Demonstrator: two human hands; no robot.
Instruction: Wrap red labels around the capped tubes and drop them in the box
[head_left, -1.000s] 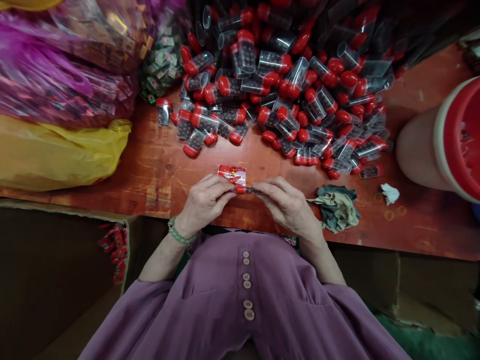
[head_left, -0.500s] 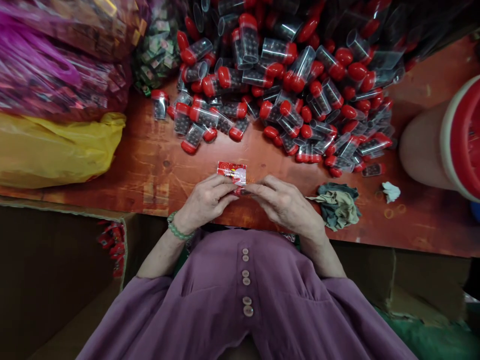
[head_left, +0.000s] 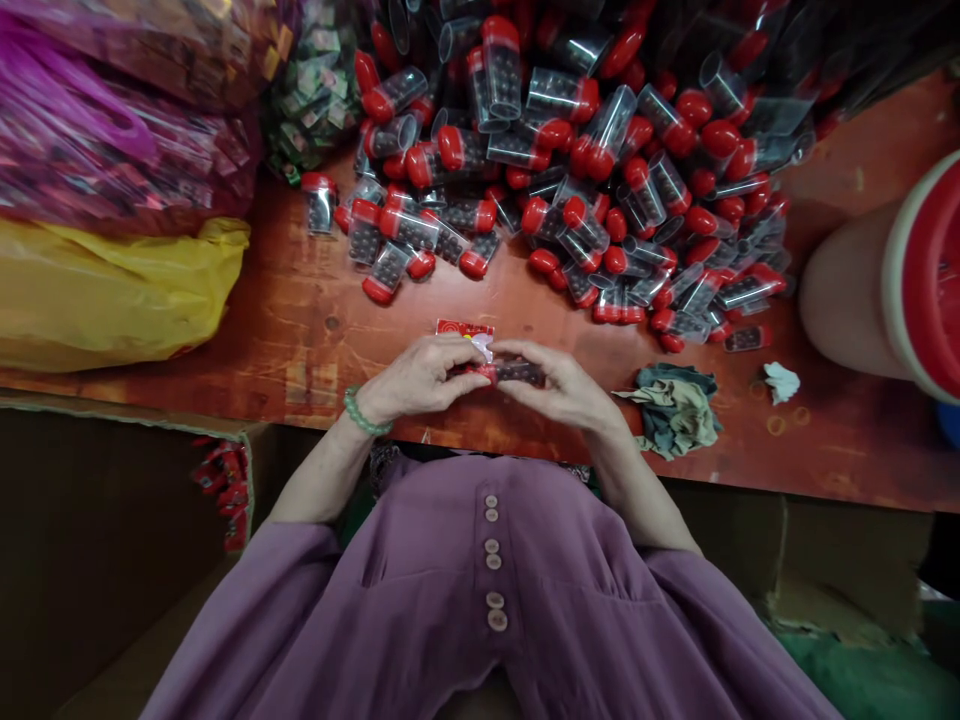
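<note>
Your table (head_left: 300, 350) runs beneath both hands, and beyond them spreads a heap of red-capped tubes (head_left: 585, 235). A pale bucket (head_left: 847, 285) stands well right of your right hand (head_left: 566, 385), with a crumpled grey-green cloth (head_left: 679, 410) nearer it. Just past your left hand (head_left: 420, 375) lies a red card (head_left: 454, 327), partly covered; between your hands is a single tube (head_left: 523, 373), left fingers pinching its red cap, right ones its clear body

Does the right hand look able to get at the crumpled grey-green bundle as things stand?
Likely yes: the bundle lies close to the right hand, nothing visibly between them, though the hand would first need to release the red-ended tube.
</note>
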